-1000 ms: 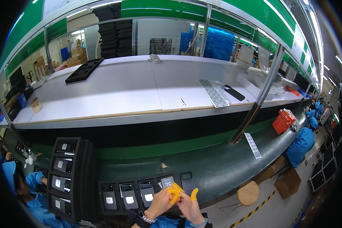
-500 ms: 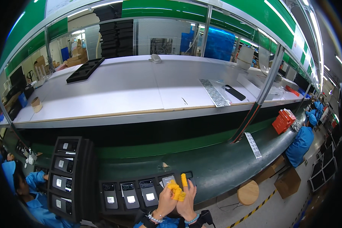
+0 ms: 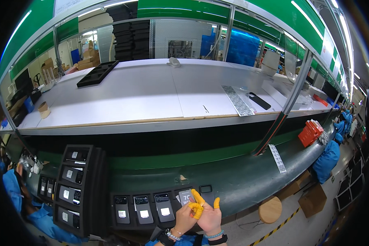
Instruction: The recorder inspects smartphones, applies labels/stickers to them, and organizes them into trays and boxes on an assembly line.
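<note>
My left hand [image 3: 185, 220] and my right hand [image 3: 209, 219] meet over the front of the bench, with yellow ribbed finger cots on some fingers. The left one is closed in a pinch against the right hand's fingers; what it grips, if anything, is hidden. My right hand is turned with its palm showing, its cot-covered fingers apart. Beneath them is a black tray [image 3: 116, 224] with dark grey phones, among them one phone [image 3: 164, 206] bearing a white label. A grey printed piece [image 3: 185, 196] lies in the slot behind my hands, partly covered. A dark phone case [image 3: 206, 194] lies beside it.
A stack of black trays [image 3: 95, 192] with labelled phones stands at left, near a co-worker in blue [image 3: 39, 219]. A white shelf [image 3: 143, 98] runs behind, carrying a black case [image 3: 259, 101]. A sticker strip [image 3: 277, 158] and red basket [image 3: 310, 133] sit at right.
My right hand has turned to show its palm and spread its fingers. My left hand stays against it, its pinch now at the right hand's fingers. The whole view has shifted slightly.
</note>
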A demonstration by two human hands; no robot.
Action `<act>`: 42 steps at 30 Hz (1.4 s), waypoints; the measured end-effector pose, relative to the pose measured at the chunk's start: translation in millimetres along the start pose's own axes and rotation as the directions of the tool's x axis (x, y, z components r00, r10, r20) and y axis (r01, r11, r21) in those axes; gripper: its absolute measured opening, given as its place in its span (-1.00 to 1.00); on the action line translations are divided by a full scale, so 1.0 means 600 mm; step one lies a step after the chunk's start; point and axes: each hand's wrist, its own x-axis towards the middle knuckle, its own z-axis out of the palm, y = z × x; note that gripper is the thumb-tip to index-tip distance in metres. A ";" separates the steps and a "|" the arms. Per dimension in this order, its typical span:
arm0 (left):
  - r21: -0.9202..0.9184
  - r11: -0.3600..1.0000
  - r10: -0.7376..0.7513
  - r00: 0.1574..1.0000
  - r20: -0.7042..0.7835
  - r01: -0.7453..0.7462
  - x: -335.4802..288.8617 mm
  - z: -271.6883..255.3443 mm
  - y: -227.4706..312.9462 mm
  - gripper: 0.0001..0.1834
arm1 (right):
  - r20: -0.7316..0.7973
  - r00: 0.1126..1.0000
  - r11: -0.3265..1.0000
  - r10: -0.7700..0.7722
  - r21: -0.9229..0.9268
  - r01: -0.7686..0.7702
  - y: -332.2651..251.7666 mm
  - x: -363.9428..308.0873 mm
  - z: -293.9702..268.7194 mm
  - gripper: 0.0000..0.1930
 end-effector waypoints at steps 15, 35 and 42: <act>-0.020 0.981 -0.191 0.982 0.004 0.191 -0.024 0.025 -0.030 -0.75 | -0.152 0.986 0.947 0.069 -0.301 -0.112 0.038 0.036 -0.080 -0.25; 0.569 0.519 -0.482 0.768 -0.422 0.638 -0.129 0.003 -0.299 -0.05 | 0.035 0.823 -0.540 -0.566 -0.770 -0.339 0.042 0.112 -0.403 -0.28; 0.610 0.395 -0.450 0.723 -0.523 0.687 -0.128 0.014 -0.285 -0.11 | -0.060 0.823 -0.590 -0.564 -0.668 -0.453 0.051 0.107 -0.425 -0.16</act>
